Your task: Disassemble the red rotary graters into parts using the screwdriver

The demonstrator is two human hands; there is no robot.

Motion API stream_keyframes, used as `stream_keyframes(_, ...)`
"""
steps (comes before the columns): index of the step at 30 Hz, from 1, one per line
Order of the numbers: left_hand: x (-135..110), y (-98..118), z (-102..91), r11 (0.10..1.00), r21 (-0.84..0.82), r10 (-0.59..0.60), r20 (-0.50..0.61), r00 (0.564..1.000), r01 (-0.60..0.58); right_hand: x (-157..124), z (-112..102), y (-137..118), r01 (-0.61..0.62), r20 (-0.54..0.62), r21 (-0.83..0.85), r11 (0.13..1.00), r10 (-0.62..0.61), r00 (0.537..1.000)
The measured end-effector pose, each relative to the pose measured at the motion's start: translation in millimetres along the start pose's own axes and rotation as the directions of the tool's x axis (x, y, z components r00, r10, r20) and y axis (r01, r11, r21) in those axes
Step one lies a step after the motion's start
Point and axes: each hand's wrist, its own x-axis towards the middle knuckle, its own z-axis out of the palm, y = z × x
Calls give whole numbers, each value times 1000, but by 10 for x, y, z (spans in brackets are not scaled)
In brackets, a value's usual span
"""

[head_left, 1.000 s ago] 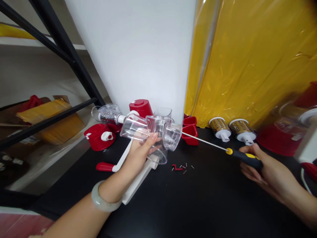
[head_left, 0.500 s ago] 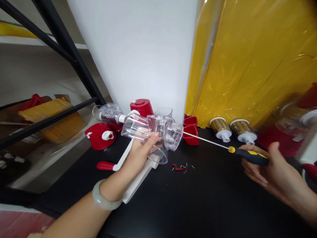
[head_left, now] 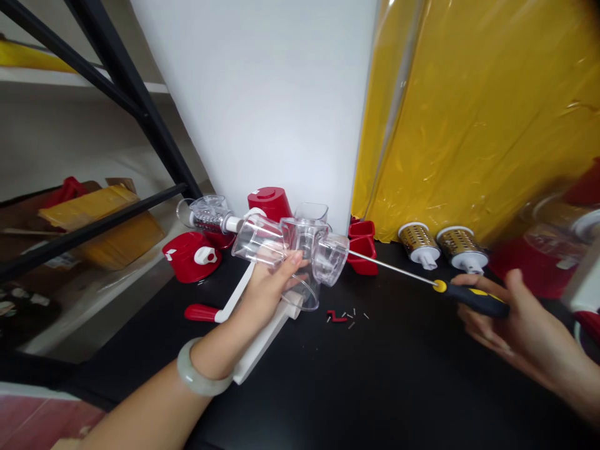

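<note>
My left hand (head_left: pixel 269 284) is closed around a clear plastic grater housing (head_left: pixel 300 250), which lies on its side above the table. A screwdriver (head_left: pixel 475 299) with a black and yellow handle rests in the fingers of my right hand (head_left: pixel 525 325), the thumb raised off the handle. Its long metal shaft reaches left to the open end of the housing; where the tip sits inside cannot be made out. Below the housing lie a small red bracket (head_left: pixel 336 317) and several loose screws (head_left: pixel 351 325). Under my left forearm is a white plastic arm (head_left: pixel 262 350).
A crank with a red handle (head_left: pixel 201 312) lies at left, near red bases (head_left: pixel 190 257). Two metal drum graters (head_left: pixel 419 244) stand at the back right. Red trays (head_left: pixel 363 256) sit behind the housing. A black-framed shelf (head_left: pixel 154 137) borders the left side.
The whole view has shifted very slightly. Both hands, the housing and the screwdriver keep nearly the same places relative to each other.
</note>
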Motion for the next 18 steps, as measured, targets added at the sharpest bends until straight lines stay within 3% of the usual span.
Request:
stream_keyframes(2,5,2,-2,1000,8,3,3,1000,-3,-18,23,-17,107,3,-63,992,-107,994)
stream_keyframes(5,9,-1,2,1000,7,2,0,1000,-2,-41,32,-76,204,-72,41,978,-201,977)
stream_keyframes(11,-1,-19,10,1000,6,-11,-2,1000,11,-39,-32,-110,102,-114,266,959,-74,991)
stream_keyframes(15,1,-31,6,1000,30,-4,-9,1000,4,2,-60,-67,2,-68,107,994,5,998)
stream_keyframes(18,8,-40,5,999,28,-15,-4,1000,15,15,-40,-47,94,-23,-45,995,-95,995)
